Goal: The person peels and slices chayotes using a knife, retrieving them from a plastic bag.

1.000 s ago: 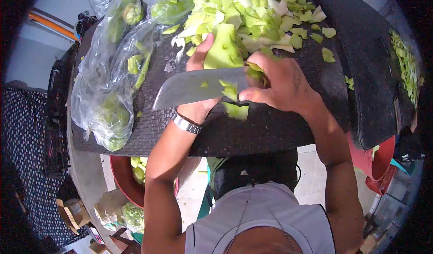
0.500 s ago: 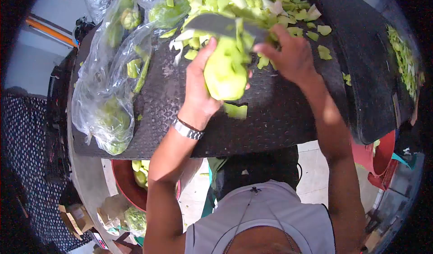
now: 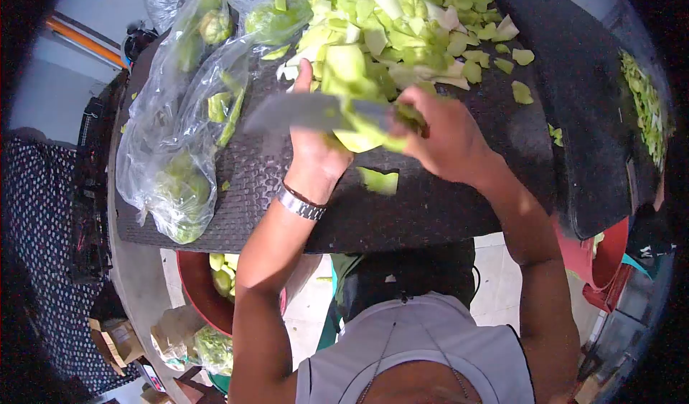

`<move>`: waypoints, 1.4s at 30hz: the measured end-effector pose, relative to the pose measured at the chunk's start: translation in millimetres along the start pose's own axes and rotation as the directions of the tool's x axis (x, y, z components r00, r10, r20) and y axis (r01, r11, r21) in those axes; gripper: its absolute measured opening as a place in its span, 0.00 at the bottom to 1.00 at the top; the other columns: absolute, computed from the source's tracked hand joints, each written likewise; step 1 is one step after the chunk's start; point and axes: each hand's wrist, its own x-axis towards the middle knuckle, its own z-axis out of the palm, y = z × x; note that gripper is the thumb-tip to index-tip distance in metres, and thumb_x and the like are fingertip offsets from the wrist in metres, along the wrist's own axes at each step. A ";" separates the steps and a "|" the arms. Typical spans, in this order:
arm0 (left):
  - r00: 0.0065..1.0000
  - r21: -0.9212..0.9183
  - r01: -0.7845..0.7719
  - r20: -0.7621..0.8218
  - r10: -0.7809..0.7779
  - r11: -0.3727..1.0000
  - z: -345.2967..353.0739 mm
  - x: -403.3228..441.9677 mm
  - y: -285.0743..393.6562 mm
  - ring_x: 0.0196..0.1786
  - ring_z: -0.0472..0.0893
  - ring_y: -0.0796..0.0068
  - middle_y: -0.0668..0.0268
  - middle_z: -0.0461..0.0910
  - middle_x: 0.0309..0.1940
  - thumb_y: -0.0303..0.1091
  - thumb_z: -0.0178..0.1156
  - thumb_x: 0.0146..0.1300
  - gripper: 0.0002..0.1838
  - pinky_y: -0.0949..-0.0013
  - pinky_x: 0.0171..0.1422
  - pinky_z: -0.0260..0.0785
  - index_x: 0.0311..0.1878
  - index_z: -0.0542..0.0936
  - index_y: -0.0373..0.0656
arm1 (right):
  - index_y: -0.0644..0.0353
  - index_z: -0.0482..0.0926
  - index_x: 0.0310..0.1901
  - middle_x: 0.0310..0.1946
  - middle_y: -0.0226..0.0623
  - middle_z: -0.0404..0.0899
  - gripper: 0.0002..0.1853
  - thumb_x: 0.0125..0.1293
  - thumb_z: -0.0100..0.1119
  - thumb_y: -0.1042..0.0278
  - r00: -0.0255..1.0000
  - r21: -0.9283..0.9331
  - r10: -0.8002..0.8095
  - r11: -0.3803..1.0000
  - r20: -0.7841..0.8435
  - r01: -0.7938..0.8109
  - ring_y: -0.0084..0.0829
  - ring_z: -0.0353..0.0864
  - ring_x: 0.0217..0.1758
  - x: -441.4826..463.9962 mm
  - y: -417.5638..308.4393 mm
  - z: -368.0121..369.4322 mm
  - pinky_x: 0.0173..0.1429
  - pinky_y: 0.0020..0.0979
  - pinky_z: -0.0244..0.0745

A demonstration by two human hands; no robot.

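My left hand (image 3: pixel 316 149) is wrapped round a pale green chayote (image 3: pixel 357 141), thumb pointing up along its far side. The fruit is partly covered by the blade and blurred. In my right hand (image 3: pixel 448 135) is a large wide-bladed knife (image 3: pixel 305 112), gripped by its handle. The blade lies across the chayote and points left, smeared by motion. Beyond both hands is a heap of green peelings (image 3: pixel 402 27). One loose strip of peel (image 3: pixel 379 180) lies on the dark textured mat (image 3: pixel 280 221) near my left wrist.
A clear plastic bag (image 3: pixel 165 167) with green chayotes lies on the left. Below the table edge stand a red tub (image 3: pixel 194 282) with chayotes and, at right, another red tub (image 3: pixel 610 253). More green scraps (image 3: pixel 642 102) sit at far right.
The knife has swept from the chayote's far end towards me, with my right hand moving nearer. My left hand stays in about the same place round the chayote.
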 end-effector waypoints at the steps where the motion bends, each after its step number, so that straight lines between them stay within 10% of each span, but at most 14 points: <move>1: 1.000 -0.010 0.017 0.026 -0.017 1.000 0.5 -0.5 0.8 0.56 0.84 0.61 0.60 0.83 0.57 0.62 0.51 0.76 0.32 0.53 0.62 0.78 0.67 0.75 0.44 | 0.60 0.76 0.50 0.22 0.50 0.81 0.32 0.61 0.70 0.36 0.999 -0.027 -0.040 0.999 0.011 0.040 0.56 0.85 0.28 -1.9 -6.5 -2.8 0.35 0.51 0.80; 4: 0.994 0.013 0.034 0.105 -0.035 0.999 -1.1 -3.2 -1.5 0.56 0.84 0.62 0.61 0.84 0.55 0.61 0.54 0.74 0.30 0.53 0.60 0.78 0.65 0.76 0.46 | 0.61 0.76 0.47 0.22 0.40 0.73 0.24 0.63 0.71 0.49 0.996 0.050 -0.077 0.996 -0.036 0.079 0.38 0.78 0.24 -5.1 -10.1 -2.7 0.31 0.39 0.71; 11: 0.999 -0.033 0.026 0.034 -0.025 0.999 -2.5 -1.0 -5.9 0.48 0.85 0.63 0.62 0.85 0.49 0.54 0.58 0.71 0.23 0.57 0.48 0.77 0.60 0.79 0.48 | 0.63 0.76 0.54 0.33 0.46 0.82 0.22 0.78 0.56 0.48 0.888 0.437 0.368 0.774 0.276 -0.457 0.38 0.83 0.34 2.2 -4.2 -10.3 0.40 0.42 0.80; 17: 0.996 0.108 -0.018 -0.088 0.028 0.994 3.6 -0.5 -4.8 0.49 0.85 0.65 0.63 0.84 0.50 0.54 0.59 0.72 0.23 0.59 0.46 0.77 0.59 0.78 0.49 | 0.65 0.72 0.59 0.32 0.48 0.84 0.35 0.68 0.67 0.39 0.937 0.126 0.318 0.945 -0.143 -0.301 0.42 0.88 0.37 5.6 -3.2 -12.8 0.41 0.42 0.83; 20: 0.990 0.086 -0.035 -0.134 0.046 0.996 6.7 0.1 -4.0 0.46 0.85 0.70 0.68 0.85 0.47 0.52 0.60 0.73 0.19 0.63 0.43 0.77 0.57 0.78 0.49 | 0.60 0.74 0.58 0.23 0.41 0.79 0.34 0.61 0.75 0.43 0.959 0.158 0.282 0.948 -0.021 -0.275 0.31 0.79 0.24 4.2 -15.4 -11.2 0.32 0.36 0.75; 27: 0.973 -0.022 -0.185 -0.143 0.180 0.982 -9.4 8.6 29.7 0.51 0.80 0.62 0.64 0.82 0.48 0.55 0.59 0.67 0.23 0.54 0.54 0.74 0.56 0.79 0.49 | 0.63 0.67 0.60 0.32 0.42 0.85 0.53 0.42 0.84 0.36 0.997 0.038 -0.013 0.999 0.082 0.010 0.49 0.88 0.35 -6.3 -11.6 0.4 0.46 0.45 0.82; 31: 0.927 -0.042 -0.350 -0.161 0.340 0.936 -30.5 16.3 63.0 0.51 0.82 0.56 0.58 0.83 0.51 0.57 0.54 0.69 0.27 0.52 0.55 0.74 0.60 0.79 0.46 | 0.56 0.64 0.61 0.33 0.40 0.85 0.48 0.46 0.85 0.44 0.943 -0.201 0.063 0.980 0.328 0.005 0.48 0.89 0.36 -10.0 -13.6 4.7 0.43 0.47 0.81; 35: 0.951 -0.015 -0.278 -0.144 0.273 0.960 -49.8 27.6 70.9 0.47 0.79 0.59 0.62 0.82 0.46 0.58 0.52 0.71 0.24 0.55 0.45 0.70 0.55 0.79 0.48 | 0.55 0.71 0.54 0.28 0.40 0.85 0.30 0.59 0.78 0.52 0.953 -0.242 0.215 0.934 -0.211 -0.264 0.42 0.89 0.30 3.1 18.5 13.7 0.35 0.43 0.81; 38: 0.944 0.022 -0.250 -0.217 0.248 0.968 -35.5 27.7 60.3 0.48 0.79 0.58 0.60 0.81 0.46 0.56 0.52 0.71 0.23 0.53 0.48 0.71 0.55 0.79 0.47 | 0.58 0.75 0.46 0.26 0.40 0.83 0.25 0.59 0.79 0.52 0.951 -0.025 0.209 0.975 -0.228 -0.220 0.37 0.86 0.27 6.6 -0.4 -6.7 0.32 0.39 0.78; 42: 0.984 -0.078 -0.111 -0.146 0.099 0.991 -14.0 15.2 46.8 0.48 0.79 0.56 0.57 0.80 0.48 0.53 0.55 0.69 0.24 0.50 0.50 0.74 0.56 0.78 0.43 | 0.59 0.74 0.40 0.29 0.42 0.84 0.31 0.55 0.78 0.40 0.983 0.001 0.033 0.999 0.183 -0.034 0.48 0.89 0.34 -0.1 -16.2 -16.8 0.41 0.45 0.82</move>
